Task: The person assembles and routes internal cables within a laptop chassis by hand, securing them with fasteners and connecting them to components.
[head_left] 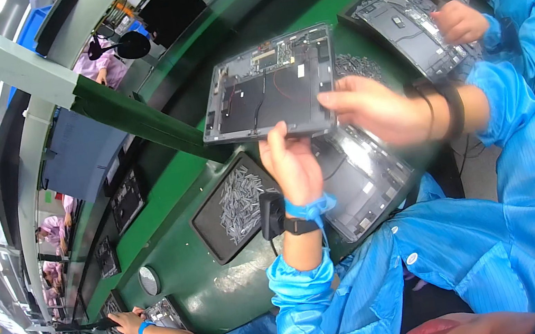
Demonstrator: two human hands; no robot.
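Note:
Both my hands hold up an opened tablet housing (270,93), tilted above the bench. Inside it are dark battery panels, a circuit board along the far edge and thin black and red wires. My left hand (294,168) grips the near edge, thumb on top and fingers hidden underneath. At the right side, my right hand (374,111) pinches the edge, its thumb on the rim. Beneath my hands, a second opened housing (367,197) lies at the bench edge, partly covered by my left arm.
Left of my left hand stands a black tray (206,227) of small grey strips. More strips (357,69) are heaped behind my right hand. Co-workers sit at right and lower left, one reaching over another housing (399,24). A green-wrapped beam (141,120) crosses at left.

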